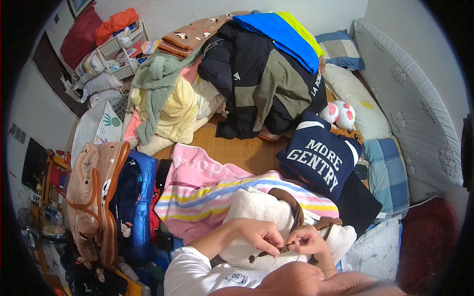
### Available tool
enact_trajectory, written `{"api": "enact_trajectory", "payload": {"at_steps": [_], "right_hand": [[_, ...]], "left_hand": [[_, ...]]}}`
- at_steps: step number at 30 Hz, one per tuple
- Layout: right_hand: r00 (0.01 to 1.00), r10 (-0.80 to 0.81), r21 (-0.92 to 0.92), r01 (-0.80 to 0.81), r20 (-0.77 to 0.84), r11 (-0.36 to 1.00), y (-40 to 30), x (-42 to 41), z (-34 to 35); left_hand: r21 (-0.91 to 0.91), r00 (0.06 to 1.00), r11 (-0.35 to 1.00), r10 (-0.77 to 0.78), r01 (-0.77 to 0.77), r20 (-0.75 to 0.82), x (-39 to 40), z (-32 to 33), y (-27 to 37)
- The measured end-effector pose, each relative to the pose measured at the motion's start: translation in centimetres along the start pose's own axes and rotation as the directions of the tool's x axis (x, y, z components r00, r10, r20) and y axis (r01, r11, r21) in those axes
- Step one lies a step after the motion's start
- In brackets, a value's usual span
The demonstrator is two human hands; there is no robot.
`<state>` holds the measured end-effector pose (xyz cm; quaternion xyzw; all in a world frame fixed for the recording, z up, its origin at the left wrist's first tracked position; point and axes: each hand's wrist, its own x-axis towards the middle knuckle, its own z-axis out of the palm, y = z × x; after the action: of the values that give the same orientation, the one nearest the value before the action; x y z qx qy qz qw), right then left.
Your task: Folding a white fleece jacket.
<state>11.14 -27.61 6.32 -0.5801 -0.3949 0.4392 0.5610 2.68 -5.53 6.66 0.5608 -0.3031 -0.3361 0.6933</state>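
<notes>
A cream fleece item (244, 211) with brown fabric bands (292, 207) rests in a bundle close to my body. Over its near side, my left hand (263, 238) pinches a thin brown cord (263, 254) between thumb and fingers. Just to the right, my right hand (304, 240) grips the same cord, the two hands almost touching. A dark tip of the cord hangs out to the left of my left hand. Beneath and behind the bundle lies a pink towel with coloured stripes (207, 199).
A folded navy sweatshirt (314, 151) and black cloth (355, 203) lie at right. Folded brown garments (85, 192) and a blue puffer garment (142, 207) stand at left. Jackets (251, 85) and blankets (177, 107) are heaped beyond a woven mat (214, 148). Pillows (387, 170) line the right side.
</notes>
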Motion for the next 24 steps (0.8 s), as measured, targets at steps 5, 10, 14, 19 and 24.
{"api": "enact_trajectory", "payload": {"at_steps": [5, 10, 14, 19, 24], "right_hand": [[1.0, 0.015, 0.0, -0.015, 0.01, 1.0, 0.29, -0.21, -0.32], [0.999, 0.042, 0.007, -0.042, 0.012, 0.999, 0.39, -0.26, -0.25], [1.0, 0.026, -0.018, -0.025, 0.01, 1.0, 0.25, -0.21, -0.26], [0.999, 0.044, 0.01, -0.044, -0.003, 0.999, 0.63, -0.34, -0.15], [0.998, -0.005, 0.011, 0.004, 0.06, 1.0, 0.31, -0.04, -0.29]], "left_hand": [[-0.008, 1.0, 1.0, 0.012, -0.012, 0.0, 0.13, 0.08, -0.08], [0.019, 0.998, 0.999, 0.049, -0.049, -0.038, 0.14, 0.34, 0.05], [0.039, 0.997, 0.997, 0.064, -0.063, -0.034, 0.28, 0.2, 0.07], [0.022, 0.997, 0.999, 0.046, -0.044, -0.065, 0.23, 0.52, 0.13], [0.008, 0.998, 0.999, 0.042, -0.041, -0.05, 0.1, 0.39, 0.17]]}}
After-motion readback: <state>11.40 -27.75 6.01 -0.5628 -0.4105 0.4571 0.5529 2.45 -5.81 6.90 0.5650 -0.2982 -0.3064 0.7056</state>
